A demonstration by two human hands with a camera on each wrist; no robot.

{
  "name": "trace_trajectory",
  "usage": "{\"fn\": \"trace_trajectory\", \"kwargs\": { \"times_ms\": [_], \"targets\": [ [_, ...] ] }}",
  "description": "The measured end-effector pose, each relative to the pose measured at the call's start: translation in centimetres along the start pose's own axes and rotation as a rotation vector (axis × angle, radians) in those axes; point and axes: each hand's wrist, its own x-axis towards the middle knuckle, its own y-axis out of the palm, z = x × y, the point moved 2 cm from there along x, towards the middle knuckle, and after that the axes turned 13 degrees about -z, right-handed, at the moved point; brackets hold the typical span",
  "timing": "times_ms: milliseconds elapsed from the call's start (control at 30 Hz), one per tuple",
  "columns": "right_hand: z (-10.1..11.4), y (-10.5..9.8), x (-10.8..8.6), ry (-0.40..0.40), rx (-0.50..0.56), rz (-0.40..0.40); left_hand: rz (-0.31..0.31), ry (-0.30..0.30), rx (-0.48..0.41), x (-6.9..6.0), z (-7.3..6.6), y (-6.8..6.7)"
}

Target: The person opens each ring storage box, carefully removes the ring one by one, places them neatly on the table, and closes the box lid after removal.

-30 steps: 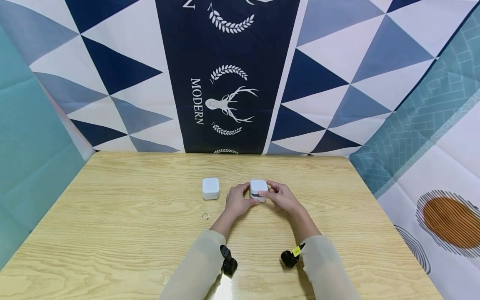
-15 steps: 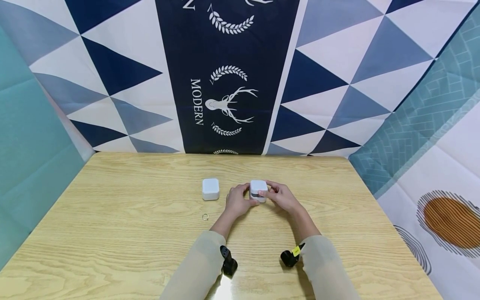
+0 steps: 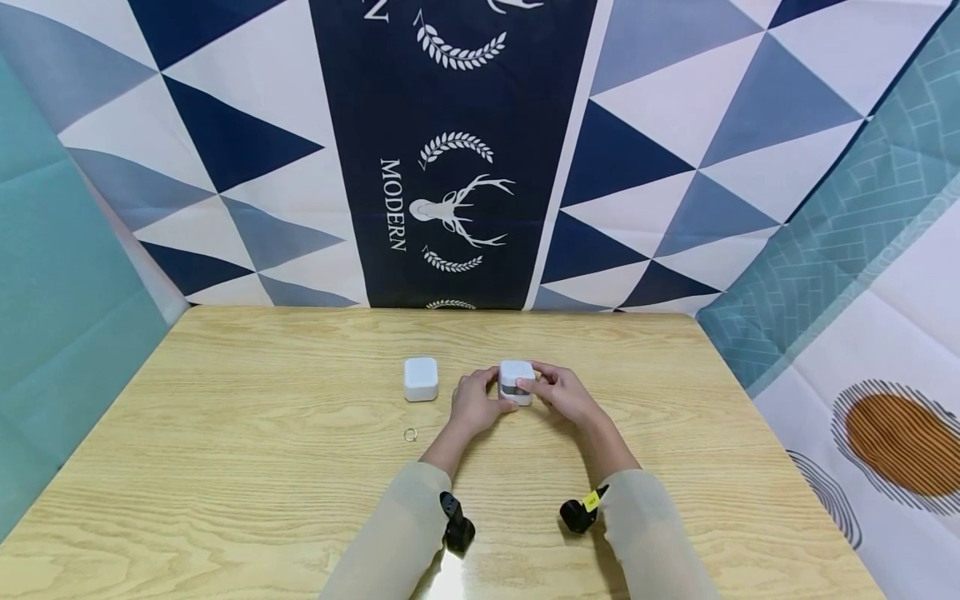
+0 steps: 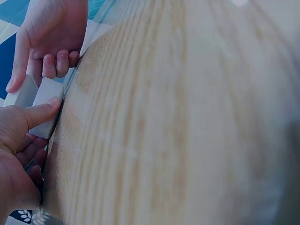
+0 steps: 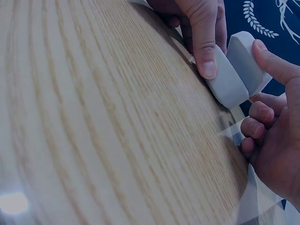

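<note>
A small white ring box [image 3: 517, 369] with rounded corners stands near the middle of the table, its lid tilted up and a dark gap between lid and base. My left hand [image 3: 474, 402] grips the base [image 5: 227, 82] from the left, thumb across its near side. My right hand [image 3: 564, 393] pinches the lid [image 5: 246, 56] from the right, thumb on the near edge. What lies inside the box is hidden. Left of the hands sits a second white box [image 3: 422, 380], closed. A thin gold-coloured ring [image 3: 410, 434] lies on the table in front of that second box.
The wooden table [image 3: 247, 467] ends at a patterned cloth backdrop [image 3: 450, 208] behind the boxes. Dark wrist cameras are strapped near both sleeve cuffs, the left camera [image 3: 457, 525] and the right camera [image 3: 577, 517] hanging above the tabletop.
The right hand has raised the lid a little, so the gap between lid and base has widened slightly. Left hand, second box and ring have stayed in place.
</note>
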Motion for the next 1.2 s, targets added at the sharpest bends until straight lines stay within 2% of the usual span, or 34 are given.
{"fn": "trace_trajectory", "kwargs": {
  "times_ms": [167,367,700,900,1033,1200],
  "targets": [
    [0.1,0.0,0.0,0.029,-0.005,-0.003,-0.014,0.017,0.004,0.0,0.0,0.1],
    [0.1,0.0,0.1,0.051,-0.007,-0.015,-0.007,0.008,0.007,0.1,0.1,0.1],
    [0.2,-0.1,0.2,0.053,-0.013,0.003,-0.003,0.001,0.007,0.1,0.0,0.0],
    [2.0,-0.3,-0.6,0.077,0.009,0.028,-0.001,0.001,0.001,0.1,0.0,0.1],
    [3.5,-0.4,-1.5,0.069,-0.016,0.028,-0.004,0.003,-0.001,0.0,0.0,0.0],
    [3.9,-0.4,-1.7,0.065,-0.026,0.028,-0.006,0.009,0.001,0.0,0.0,0.0]
  ]
}}
